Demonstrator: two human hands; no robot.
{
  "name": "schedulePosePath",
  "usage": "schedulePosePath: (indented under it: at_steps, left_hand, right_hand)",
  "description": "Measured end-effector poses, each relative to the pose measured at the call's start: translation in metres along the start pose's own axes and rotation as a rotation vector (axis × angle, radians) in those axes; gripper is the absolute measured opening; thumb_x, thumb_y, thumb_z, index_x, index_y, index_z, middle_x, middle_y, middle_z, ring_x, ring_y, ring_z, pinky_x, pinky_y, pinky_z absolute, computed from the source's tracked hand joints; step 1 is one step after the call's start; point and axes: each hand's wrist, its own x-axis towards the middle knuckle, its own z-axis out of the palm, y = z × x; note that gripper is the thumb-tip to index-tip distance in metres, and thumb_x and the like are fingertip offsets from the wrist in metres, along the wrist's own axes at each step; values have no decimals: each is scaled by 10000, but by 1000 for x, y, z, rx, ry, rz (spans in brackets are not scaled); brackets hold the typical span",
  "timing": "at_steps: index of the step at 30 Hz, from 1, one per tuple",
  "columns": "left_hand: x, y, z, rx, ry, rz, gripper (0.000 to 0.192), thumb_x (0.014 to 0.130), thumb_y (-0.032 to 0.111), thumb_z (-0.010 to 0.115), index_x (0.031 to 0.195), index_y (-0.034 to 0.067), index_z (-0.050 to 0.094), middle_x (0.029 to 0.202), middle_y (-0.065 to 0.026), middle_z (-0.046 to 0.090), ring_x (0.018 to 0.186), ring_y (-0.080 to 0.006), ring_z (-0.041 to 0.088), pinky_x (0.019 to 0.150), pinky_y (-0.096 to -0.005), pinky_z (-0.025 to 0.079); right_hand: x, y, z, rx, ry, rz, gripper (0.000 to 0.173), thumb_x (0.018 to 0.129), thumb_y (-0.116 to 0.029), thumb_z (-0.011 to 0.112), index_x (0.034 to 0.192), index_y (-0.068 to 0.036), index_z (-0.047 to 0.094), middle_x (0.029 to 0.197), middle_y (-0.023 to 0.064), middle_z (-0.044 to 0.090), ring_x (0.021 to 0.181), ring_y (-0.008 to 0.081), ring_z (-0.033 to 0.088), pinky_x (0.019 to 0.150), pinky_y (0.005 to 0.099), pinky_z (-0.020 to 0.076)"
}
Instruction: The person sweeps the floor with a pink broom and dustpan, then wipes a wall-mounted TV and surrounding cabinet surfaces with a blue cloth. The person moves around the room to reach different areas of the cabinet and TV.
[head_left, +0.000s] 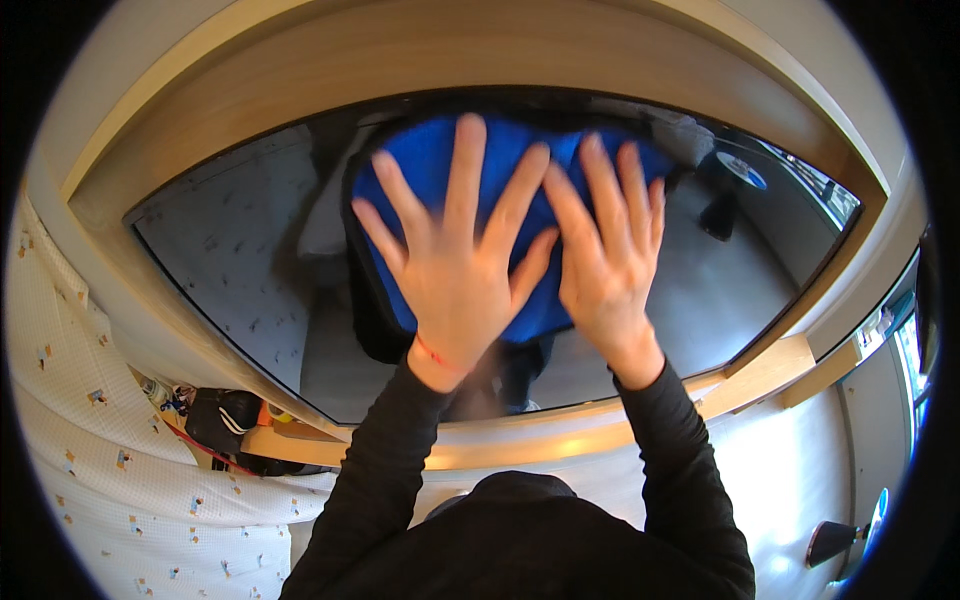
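A blue cloth with a dark edge lies flat against the glossy black screen of a television. My left hand, with a thin red string at the wrist, is spread on the left part of the cloth, fingers apart. On the cloth's right part rests my right hand, its fingers a little apart and pointing up. The left thumb is close beside the right hand. Both palms face the screen, and neither hand is closed around the cloth. The screen reflects the room.
Wooden panelling surrounds the screen, and a wooden ledge runs below it. A patterned white curtain hangs at left beside a black bag. At lower right a dark cone-shaped object stands near the wall.
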Motion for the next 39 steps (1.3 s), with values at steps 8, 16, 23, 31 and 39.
schedulePosePath:
  at_steps: [8,16,23,31,39]
  left_hand:
    - [11,67,32,-17,20,8,580,887,491,593,1434,324,501,1579,-53,338,1366,-534,300,1053,-703,217]
    - [11,110,50,-21,26,16,565,904,495,570,1436,320,498,1583,-48,331,1402,-517,267,1086,-706,162]
    - [25,131,62,4,52,-19,569,914,530,539,1447,341,477,1598,-44,299,1415,-530,230,1110,-695,125]
    - [-5,169,66,15,-38,11,587,905,531,540,1453,336,466,1588,-47,318,1405,-515,249,1092,-709,151]
    - [29,188,86,43,32,-21,578,916,526,530,1458,336,459,1597,-46,300,1412,-527,233,1114,-689,130]
  right_hand:
    - [-14,63,-22,-14,-46,58,425,885,-82,596,1289,-205,646,1455,85,512,1384,332,423,1139,525,270]
    - [-31,102,-38,58,-18,56,449,883,-61,582,1315,-180,617,1463,87,503,1389,322,418,1145,512,274]
    - [-26,130,-45,48,-16,70,474,872,-85,610,1330,-205,603,1475,91,486,1389,339,409,1126,544,282]
    - [-65,145,-62,91,-46,98,466,892,-92,583,1341,-217,598,1477,84,488,1398,324,402,1144,537,260]
    - [-40,183,-63,43,10,83,457,898,-126,596,1344,-224,591,1483,88,479,1392,330,406,1124,553,287]
